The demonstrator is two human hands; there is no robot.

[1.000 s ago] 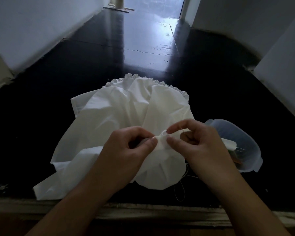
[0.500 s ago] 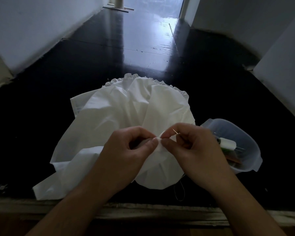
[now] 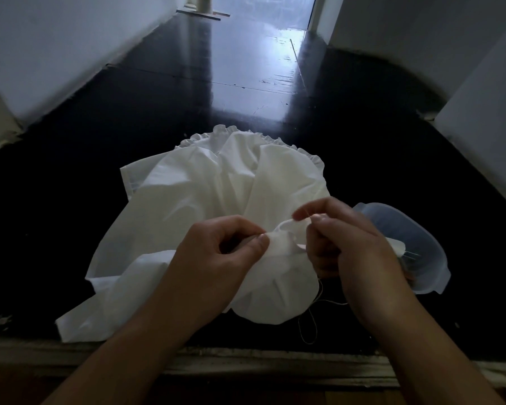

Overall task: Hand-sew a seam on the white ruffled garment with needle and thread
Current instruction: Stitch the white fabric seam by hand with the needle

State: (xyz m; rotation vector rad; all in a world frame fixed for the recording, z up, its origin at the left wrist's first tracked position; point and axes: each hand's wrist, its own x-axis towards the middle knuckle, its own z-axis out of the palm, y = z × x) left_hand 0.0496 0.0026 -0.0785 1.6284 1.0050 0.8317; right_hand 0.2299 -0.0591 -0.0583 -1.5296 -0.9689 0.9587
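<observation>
white garment (image 3: 205,200) spread on black floor (image 3: 362,176), near hem at worn step edge (image 3: 246,358). left hand (image 3: 216,258) pinches fold; right hand (image 3: 351,247) pinches at fold, needle not discernible. thread (image 3: 311,325) trails below. clear tub (image 3: 421,244) just right. white walls (image 3: 56,48) flank, open floor beyond.

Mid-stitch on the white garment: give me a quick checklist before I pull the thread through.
1. Left hand pinches the fold of the white garment: ok.
2. Right hand fingertips pinched above the fold: ok.
3. Needle in that pinch: cannot tell, too small.
4. Thread loops loose below the cloth, on the dark surface; snagged or not: cannot tell.
5. Plastic tub sits close behind the right hand, in the pull path: not ok.
</observation>
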